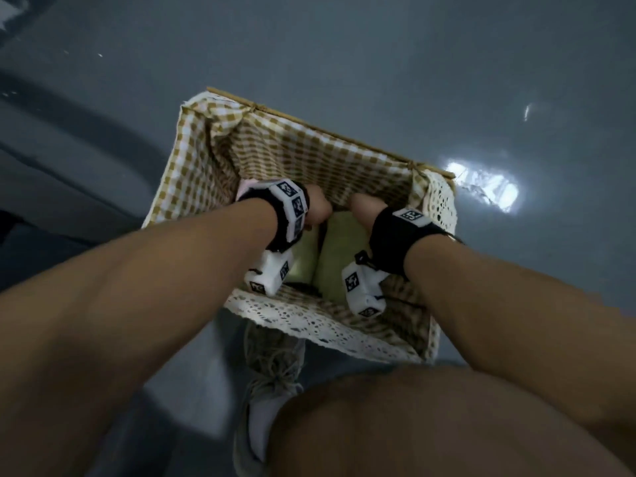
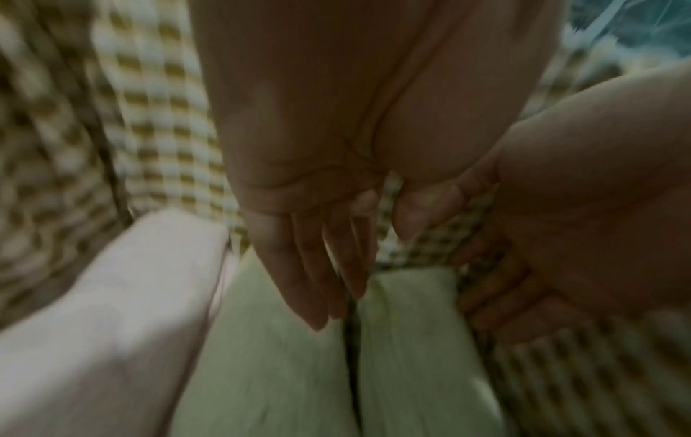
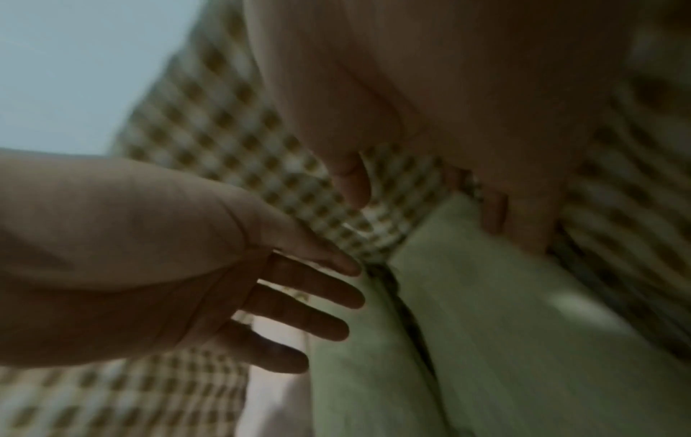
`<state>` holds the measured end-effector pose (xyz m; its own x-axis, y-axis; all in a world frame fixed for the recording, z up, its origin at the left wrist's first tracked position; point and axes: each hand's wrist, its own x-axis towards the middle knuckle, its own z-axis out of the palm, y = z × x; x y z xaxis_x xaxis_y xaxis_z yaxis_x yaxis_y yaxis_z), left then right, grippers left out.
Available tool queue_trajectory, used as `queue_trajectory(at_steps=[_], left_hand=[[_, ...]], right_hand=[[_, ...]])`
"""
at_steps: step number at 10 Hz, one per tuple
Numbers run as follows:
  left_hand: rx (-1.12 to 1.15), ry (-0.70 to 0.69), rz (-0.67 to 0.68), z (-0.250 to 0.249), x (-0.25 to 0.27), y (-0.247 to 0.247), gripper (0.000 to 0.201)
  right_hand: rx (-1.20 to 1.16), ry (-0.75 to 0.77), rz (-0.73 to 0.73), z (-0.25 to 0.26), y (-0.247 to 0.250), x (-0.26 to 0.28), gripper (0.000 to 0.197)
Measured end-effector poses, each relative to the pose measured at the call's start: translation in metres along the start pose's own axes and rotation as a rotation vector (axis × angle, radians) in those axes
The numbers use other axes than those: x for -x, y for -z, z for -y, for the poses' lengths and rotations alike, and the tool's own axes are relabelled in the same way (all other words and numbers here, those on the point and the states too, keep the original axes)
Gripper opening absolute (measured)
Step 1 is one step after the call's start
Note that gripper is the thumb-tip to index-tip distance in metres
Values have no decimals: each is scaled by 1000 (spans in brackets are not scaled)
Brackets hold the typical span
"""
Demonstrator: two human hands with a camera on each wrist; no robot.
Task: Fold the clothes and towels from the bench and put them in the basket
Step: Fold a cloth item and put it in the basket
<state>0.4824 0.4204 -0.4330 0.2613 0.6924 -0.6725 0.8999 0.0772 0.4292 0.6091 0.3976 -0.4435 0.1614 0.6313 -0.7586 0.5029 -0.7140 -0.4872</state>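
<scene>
both my hands point(image 1: 318, 204) had straight fingers point(image 2: 318, 283) holding nothing; lifting carelessly could snag the green fold point(image 1: 339, 249) at the basket's point(image 1: 309, 321) 6 o'clock.

A smooth grey-blue floor point(image 1: 378, 56) was seen filling the scene, glossy enough that light was mirrored in it. A bright white patch of reflected light point(image 1: 481, 187) was noted on it, and the rest is placed from that patch: a small streak of glare point(image 1: 527, 111) just above it, and a broad dark band point(image 1: 79, 132) far to its left.
</scene>
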Motion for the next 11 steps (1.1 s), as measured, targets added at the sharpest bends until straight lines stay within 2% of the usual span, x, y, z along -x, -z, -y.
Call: queue_trajectory(at_steps=[1,2,3,4,5,6,7,8,9,10,11], left_hand=[[-10,-37,-100,-7,46,38,28],[-39,-106,-205,10,101,74,25],[-5,-98,-381,49,167,103,22],[64,-12,-533,108,241,121,21],[72,87,-638,174,326,126,23],[83,194,-717,237,408,119,24],[151,345,-854,297,484,99,24],[189,442,-905,334,514,82,27],[199,597,-906,369,537,52,40],[176,713,-871,392,546,26,62],[201,803,-888,406,546,20,77]], right_hand=[[-4,18,65,52,6,58,31],[6,127,228,86,-1,100,38],[122,306,287,130,-29,147,31],[178,457,357,174,-71,190,21],[303,612,481,215,-125,244,20],[387,751,581,246,-191,300,10],[456,847,678,258,-271,353,8],[530,911,725,255,-322,374,9],[684,1063,663,247,-372,385,26],[738,1153,602,241,-399,384,35],[791,1204,599,236,-414,380,36]])
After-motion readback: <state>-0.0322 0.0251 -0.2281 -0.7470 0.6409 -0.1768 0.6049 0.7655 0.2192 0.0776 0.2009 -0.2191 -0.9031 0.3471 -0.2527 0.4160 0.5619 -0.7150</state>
